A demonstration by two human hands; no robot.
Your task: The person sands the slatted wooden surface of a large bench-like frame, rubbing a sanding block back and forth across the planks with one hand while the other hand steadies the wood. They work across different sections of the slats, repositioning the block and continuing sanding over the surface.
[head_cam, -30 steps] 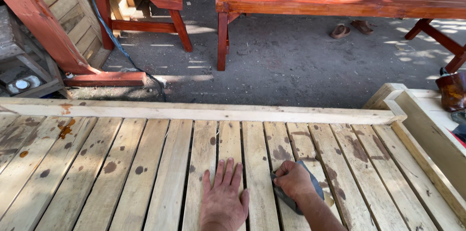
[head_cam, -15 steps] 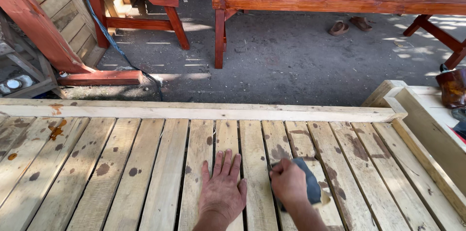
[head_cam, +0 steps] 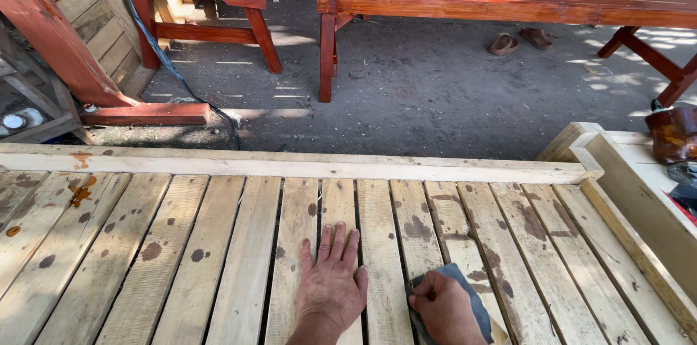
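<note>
Sanding of slatted pine panel (head_cam: 218,243), unfinished, knots and dark spots throughout.

Right hand (head_cam: 446,312) is closed around a dark grey sanding sheet (head_cam: 472,298), pressing it flat on a slat near the panel's near edge, right of centre. Left hand (head_cam: 330,280) lies open, palm down, fingers spread, on the slats just left of the sheet, not touching it.

Notes on technique, judged from this position:
- Stroke along the slat's length, with the grain; cross strokes would likely scratch.
- Keep the sheet flat under the palm so it does not catch in the gaps between slats.
- Left hand braces the panel; keep it clear of the stroke path.
- Raised front rail (head_cam: 290,165) at the panel's far edge limits stroke length.
</note>
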